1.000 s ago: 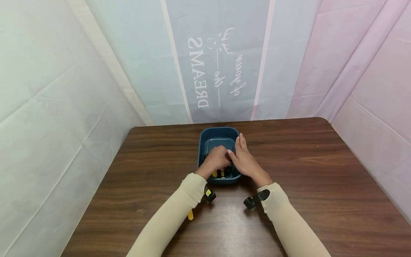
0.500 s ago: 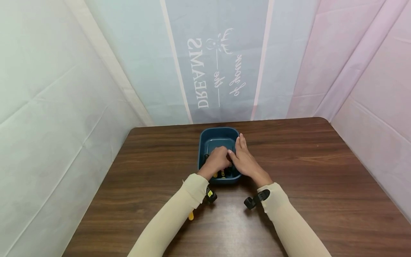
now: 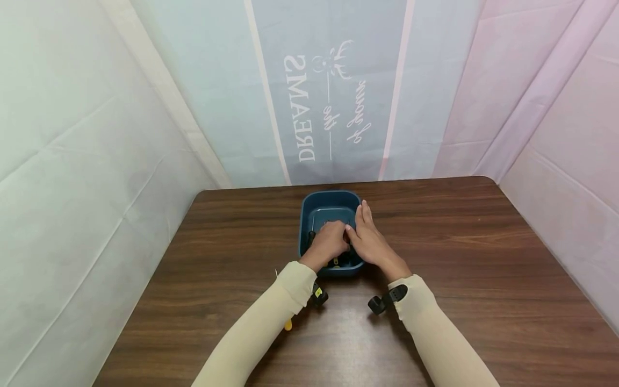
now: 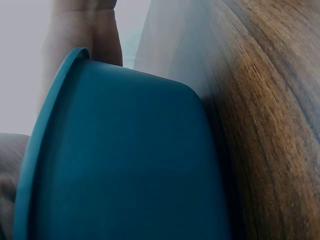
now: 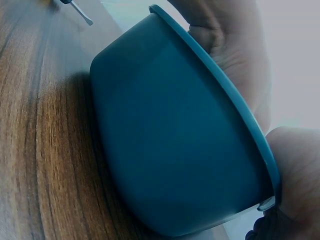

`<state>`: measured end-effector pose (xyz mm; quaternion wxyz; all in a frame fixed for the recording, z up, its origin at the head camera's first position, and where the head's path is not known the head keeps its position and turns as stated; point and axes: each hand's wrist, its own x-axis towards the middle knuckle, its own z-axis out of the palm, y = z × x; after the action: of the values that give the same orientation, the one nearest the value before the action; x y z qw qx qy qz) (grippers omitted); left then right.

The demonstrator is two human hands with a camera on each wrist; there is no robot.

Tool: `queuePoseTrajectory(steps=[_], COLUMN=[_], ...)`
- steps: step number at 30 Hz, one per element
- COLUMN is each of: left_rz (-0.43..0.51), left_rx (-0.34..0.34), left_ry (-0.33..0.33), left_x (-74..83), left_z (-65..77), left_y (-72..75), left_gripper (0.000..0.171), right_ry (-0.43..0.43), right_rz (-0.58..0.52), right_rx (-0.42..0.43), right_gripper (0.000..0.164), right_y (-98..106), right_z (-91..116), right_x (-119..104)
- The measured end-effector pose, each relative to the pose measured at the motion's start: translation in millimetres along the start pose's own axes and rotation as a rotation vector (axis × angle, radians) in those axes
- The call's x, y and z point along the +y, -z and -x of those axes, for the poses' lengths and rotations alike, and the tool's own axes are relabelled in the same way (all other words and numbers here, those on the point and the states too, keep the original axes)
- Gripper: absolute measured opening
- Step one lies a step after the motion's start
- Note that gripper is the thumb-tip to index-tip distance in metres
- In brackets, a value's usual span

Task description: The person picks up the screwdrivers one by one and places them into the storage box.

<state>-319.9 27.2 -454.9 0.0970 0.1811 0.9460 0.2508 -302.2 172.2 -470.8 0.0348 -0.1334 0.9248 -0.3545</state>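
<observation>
A blue rectangular tub [image 3: 331, 199] sits on the table near its far side. My left hand [image 3: 330, 239] reaches down into it with curled fingers; whatever lies under them is hidden. Black and yellow tool handles [image 3: 336, 262] show beside the left wrist, and a black handle [image 3: 311, 236] lies by the tub's left wall. My right hand [image 3: 369, 236] rests along the right rim, fingers straight, its thumb close to the left hand. In the right wrist view, the metal blade of a screwdriver [image 5: 82, 14] lies on the table beyond the tub.
Under the left sleeve, a yellow handle end [image 3: 288, 325] pokes out on the brown wooden table [image 3: 435, 226]. Pale cloth walls [image 3: 338, 107] stand behind the table and at both sides. Each wrist bears a small black camera [image 3: 377, 305].
My left hand has shifted slightly to the right inside the tub, covering more of the yellow handles. The right hand and the tub stay almost still.
</observation>
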Motion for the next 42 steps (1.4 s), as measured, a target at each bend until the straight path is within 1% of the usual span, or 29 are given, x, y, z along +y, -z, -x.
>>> queuePoseTrajectory(steps=[4,11,17,22,25,32,37,42], left_rz=[-0.017,-0.048,-0.008,0.008,0.016,0.045,0.05,0.094], left_rx=[0.004,0.001,-0.01,-0.01,0.0,0.009,0.026,0.051], left_ry=[-0.003,0.002,0.026,0.016,0.015,0.027,0.027,0.01], left_x=[0.8,1.9,1.7,0.3,-0.9,-3.1,-8.1,-12.0], left_z=[-0.3,-1.3,0.4,2.3,3.3,6.4,11.2,17.8], left_y=[-0.2,-1.0,1.9,4.9,7.7,21.2,30.8,43.6], left_gripper=[0.023,0.024,0.024,0.026,0.025,0.014,0.014,0.012], right_ry=[-0.001,0.008,-0.001,-0.003,-0.005,-0.024,-0.022,-0.032], right_rz=[-0.007,-0.007,-0.001,0.014,0.018,0.006,0.015,0.019], right_rx=[0.0,-0.001,0.001,0.005,0.004,-0.009,-0.018,-0.017], right_gripper=[0.071,0.071,0.072,0.072,0.071,0.072,0.073,0.073], right_y=[0.3,0.7,0.9,1.0,0.9,2.9,5.3,8.0], right_z=[0.0,-0.4,-1.1,-1.3,-1.0,-2.5,-4.3,-6.1], right_x=[0.1,0.1,-0.9,-2.0,-2.1,-2.8,-4.5,-6.6])
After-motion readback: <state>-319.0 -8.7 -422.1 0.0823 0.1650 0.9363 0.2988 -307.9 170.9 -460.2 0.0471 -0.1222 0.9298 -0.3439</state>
